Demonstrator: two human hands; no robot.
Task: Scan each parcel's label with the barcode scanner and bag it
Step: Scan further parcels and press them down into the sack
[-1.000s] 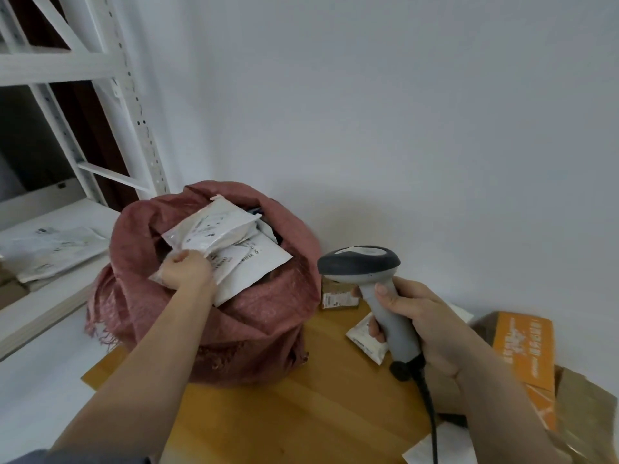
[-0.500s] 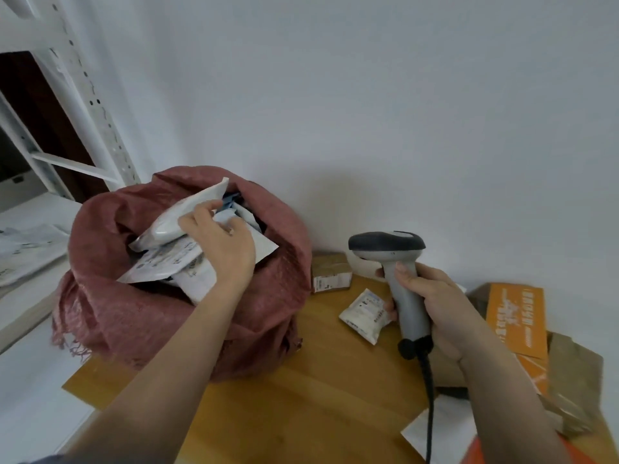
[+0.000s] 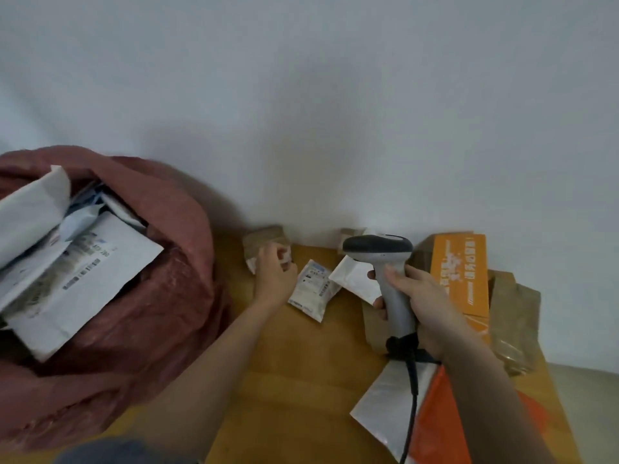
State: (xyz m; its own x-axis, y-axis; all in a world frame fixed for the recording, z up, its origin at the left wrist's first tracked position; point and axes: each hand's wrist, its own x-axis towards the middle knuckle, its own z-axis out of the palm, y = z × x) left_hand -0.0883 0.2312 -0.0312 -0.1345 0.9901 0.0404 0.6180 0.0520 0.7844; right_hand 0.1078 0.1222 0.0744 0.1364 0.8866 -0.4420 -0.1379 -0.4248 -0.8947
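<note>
A dull red woven bag (image 3: 160, 296) stands at the left of the wooden table (image 3: 301, 380), its mouth full of white labelled mailers (image 3: 83, 276). My left hand (image 3: 273, 272) is out over the table with fingers spread, touching a small brown parcel (image 3: 264, 237) by the wall. A small white labelled packet (image 3: 313, 289) lies just right of that hand. My right hand (image 3: 422, 306) grips the grey barcode scanner (image 3: 385, 269), head up, cable hanging down. Another white packet (image 3: 355, 279) lies behind the scanner.
An orange box (image 3: 459, 269) and crumpled brown paper parcels (image 3: 516, 316) sit at the right against the white wall. A silver mailer (image 3: 388, 406) and an orange mailer (image 3: 442, 426) lie at the near right edge of the table.
My left hand let go of the mailers in the bag and moved right to the small brown parcel. The view swung right; the shelving is out of sight.
</note>
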